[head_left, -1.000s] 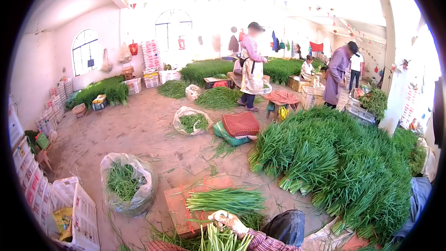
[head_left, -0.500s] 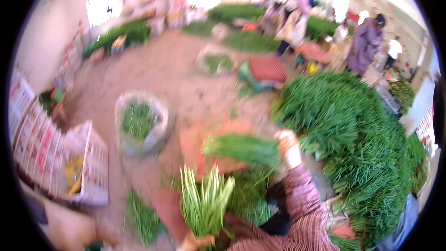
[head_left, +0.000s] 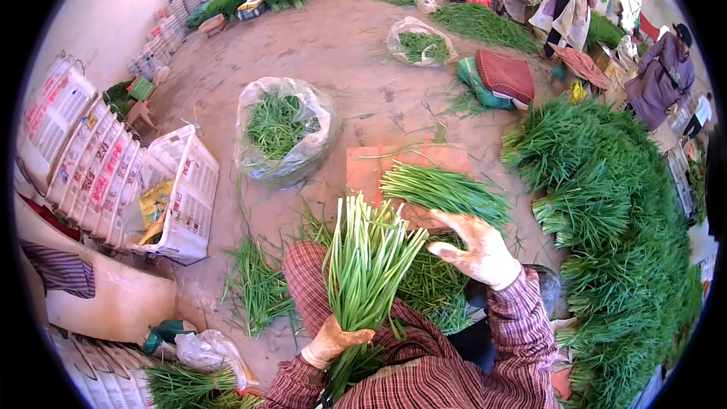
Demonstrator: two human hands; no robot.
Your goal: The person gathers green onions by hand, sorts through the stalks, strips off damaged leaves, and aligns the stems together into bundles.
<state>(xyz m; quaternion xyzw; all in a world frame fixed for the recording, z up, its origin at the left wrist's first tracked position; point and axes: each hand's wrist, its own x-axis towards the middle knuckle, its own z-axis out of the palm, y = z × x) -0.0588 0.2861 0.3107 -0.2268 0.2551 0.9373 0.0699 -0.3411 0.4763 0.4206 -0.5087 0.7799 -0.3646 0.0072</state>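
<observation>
My left hand (head_left: 335, 341), in a stained glove, is wrapped round the lower part of a bunch of garlic chives (head_left: 363, 265), pale ends pointing up and away from me. Gloved too, my right hand (head_left: 478, 248) is just right of those pale ends with fingers stretched out and nothing in it. Beyond it, a second bunch of chives (head_left: 447, 193) lies across a reddish-brown board (head_left: 367, 172) on the floor, its pale ends to the left. Loose chives (head_left: 433, 284) are heaped below my right hand, between my knees and the board.
Tied chive bundles (head_left: 606, 220) are piled along my right. A plastic bag of greens (head_left: 284, 132) stands ahead left, beside white crates (head_left: 178, 193). Loose greens (head_left: 257, 284) lie by my left knee. A folded red cloth (head_left: 505, 76) and several people are farther off right.
My right hand has let go of the second bunch at its leafy end and drawn back nearer the held bunch, fingers opened. The view has shifted, so the surroundings sit farther right.
</observation>
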